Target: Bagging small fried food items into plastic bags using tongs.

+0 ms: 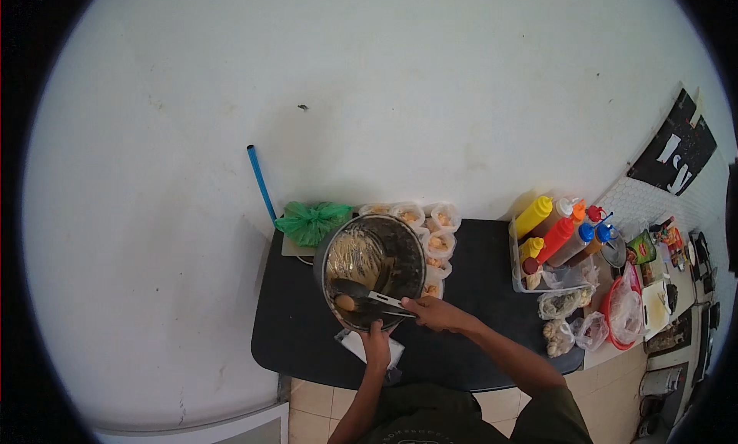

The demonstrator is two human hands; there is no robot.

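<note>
My left hand (377, 347) grips the near rim of a deep, dark metal pot (409, 254), tilted so that its inside faces me. Pale, sticky residue coats the pot's inner wall. In my right hand (438, 314) is a utensil with a slotted metal handle (385, 298) and a dark head, apparently tongs. The head is inside the pot, beside a small tan lump (345, 303); whether it is clamped cannot be told. Open clear plastic bags of light-brown food (439, 245) stand behind and right of the pot. A white packet (351, 343) lies under my left wrist.
A knotted green plastic bag (314, 222) sits at the black table's (478, 259) back left, near a blue pole (261, 181). Rightward are a clear bin (513, 265) of squeeze bottles, bagged ingredients (558, 335) and a red basin (608, 305). The wall (375, 127) borders the table's back.
</note>
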